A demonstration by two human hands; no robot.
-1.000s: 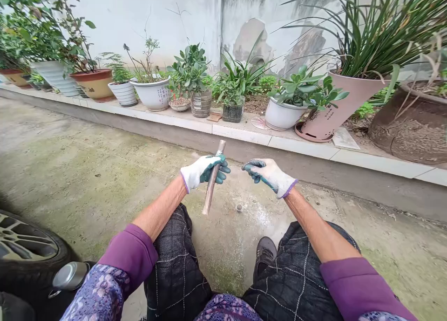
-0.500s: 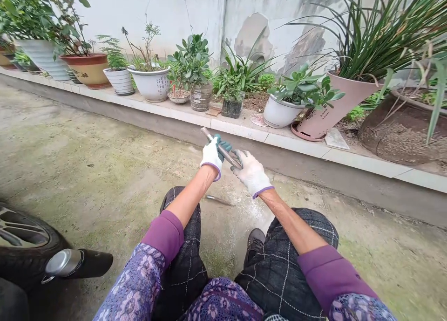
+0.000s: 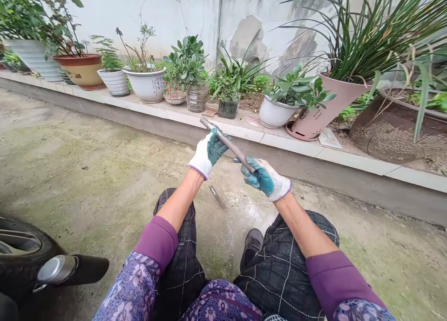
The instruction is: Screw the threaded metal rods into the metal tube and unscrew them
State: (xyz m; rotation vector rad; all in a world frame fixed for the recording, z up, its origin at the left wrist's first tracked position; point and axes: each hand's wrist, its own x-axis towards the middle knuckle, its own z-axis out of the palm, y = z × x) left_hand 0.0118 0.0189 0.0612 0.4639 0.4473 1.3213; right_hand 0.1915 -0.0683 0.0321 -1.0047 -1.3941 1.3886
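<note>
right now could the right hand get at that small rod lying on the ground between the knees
Probably yes, though not freely: the right hand is closed on the long rod along with the left hand. The small rod lies uncovered just below.

Both forearms reach forward from pushed-up purple sleeves, bare to the wrists. The left hand (image 3: 208, 150), in a white knit glove with a green-coated palm, is curled closed and raised. The right hand (image 3: 266, 179), gloved alike, sits lower, fingers pinched together.

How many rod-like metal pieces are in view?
2: one grey-brown metal rod held slantwise between the gloved left hand and right hand; one short dark metal piece lying on the concrete ground below. Others may be hidden.
</note>
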